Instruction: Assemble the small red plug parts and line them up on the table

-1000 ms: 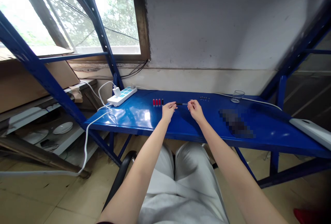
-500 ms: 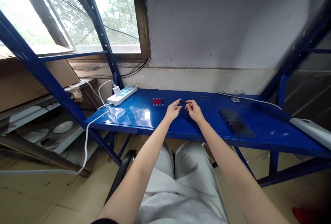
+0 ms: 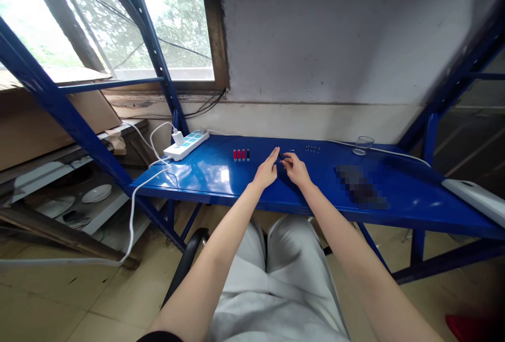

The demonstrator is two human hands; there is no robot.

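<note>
My left hand is over the middle of the blue table, its fingers stretched out together and the palm turned toward the right. Facing it, my right hand has its fingers closed on a small slim black cylinder. One end of the cylinder points at the left palm; whether it touches the palm I cannot tell. Left of my hands stands a short row of small tubes, red ones and a black one at the right end. Several tiny metallic pieces lie beyond my right hand.
The blue table carries a white power strip at its left end. A clear glass stands back right, with a blurred dark object nearer me. A white device lies at the right edge. A white cable hangs off the left side.
My left fingers have let go of the black cylinder's end and straightened into a flat hand. The right hand still holds the cylinder, which is now tilted and mostly hidden.
</note>
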